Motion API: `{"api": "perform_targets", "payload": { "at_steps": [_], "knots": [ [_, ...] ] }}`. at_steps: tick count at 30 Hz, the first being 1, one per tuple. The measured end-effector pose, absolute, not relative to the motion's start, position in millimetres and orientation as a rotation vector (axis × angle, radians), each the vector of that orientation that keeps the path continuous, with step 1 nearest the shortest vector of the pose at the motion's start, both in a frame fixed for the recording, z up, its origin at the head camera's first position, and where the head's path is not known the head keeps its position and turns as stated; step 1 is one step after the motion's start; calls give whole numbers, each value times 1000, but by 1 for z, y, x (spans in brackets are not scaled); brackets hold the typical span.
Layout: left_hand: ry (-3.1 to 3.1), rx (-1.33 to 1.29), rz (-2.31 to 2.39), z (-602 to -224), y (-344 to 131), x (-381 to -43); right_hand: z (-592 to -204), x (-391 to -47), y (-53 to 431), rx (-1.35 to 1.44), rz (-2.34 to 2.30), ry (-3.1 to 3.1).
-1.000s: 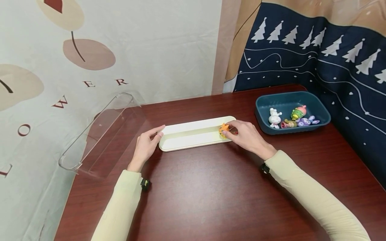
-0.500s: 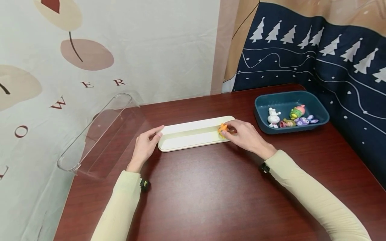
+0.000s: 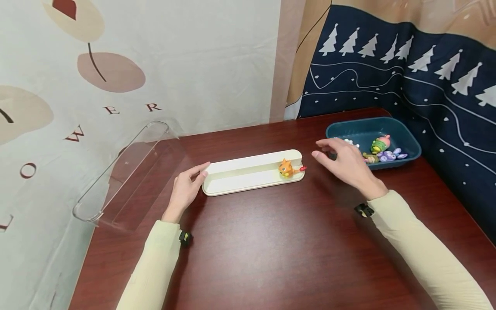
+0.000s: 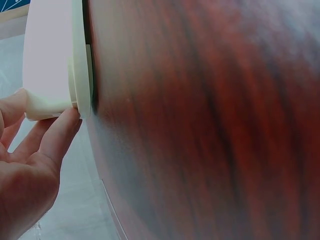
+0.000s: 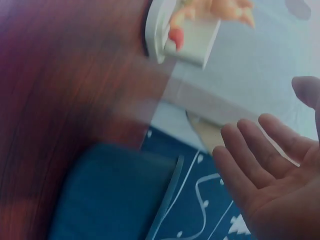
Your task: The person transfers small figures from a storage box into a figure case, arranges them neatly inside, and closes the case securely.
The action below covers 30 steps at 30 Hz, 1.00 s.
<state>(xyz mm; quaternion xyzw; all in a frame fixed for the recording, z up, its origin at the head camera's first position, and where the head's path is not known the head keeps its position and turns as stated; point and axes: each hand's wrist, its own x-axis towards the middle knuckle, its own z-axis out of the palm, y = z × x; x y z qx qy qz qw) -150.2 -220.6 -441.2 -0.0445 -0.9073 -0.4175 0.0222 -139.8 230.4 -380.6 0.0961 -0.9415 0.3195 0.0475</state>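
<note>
My left hand (image 3: 184,190) holds the left end of a long cream-white display base (image 3: 248,185), thumb on one side and fingers on the other, as the left wrist view shows up close. At the base's right end stands a small orange toy figure (image 3: 286,168), its red-tipped tail (image 3: 301,169) reaching over the rim. My right hand (image 3: 346,164) is in the air between that figure and a dark blue bin (image 3: 403,162), fingers loosely extended with nothing in them. In the right wrist view the same hand (image 5: 280,175) appears empty, with the bin (image 5: 115,190) below left.
Several toy figures lie in the bin, among them a green one with a pink top (image 3: 380,144) and a purple one (image 3: 391,155); a white one (image 3: 350,142) is mostly behind my right hand. A clear plastic cover (image 3: 128,172) stands at the left by the wall cloth (image 3: 217,64).
My right hand has let go of the orange toy figure and moved right, towards the blue bin. The figure stays on the base, and my left hand keeps its place.
</note>
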Motion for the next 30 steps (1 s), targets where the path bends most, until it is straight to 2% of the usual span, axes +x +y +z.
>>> {"api": "perform_targets", "payload": {
  "at_steps": [11,30],
  "knots": [
    [-2802,-144,-1257,-442,-220,-150,-371,-153,286,8,947,-2868],
    [-2803,-158,-1279,-441,-221,-150,-386,-168,337,-217,874,-3072]
  ]
}}
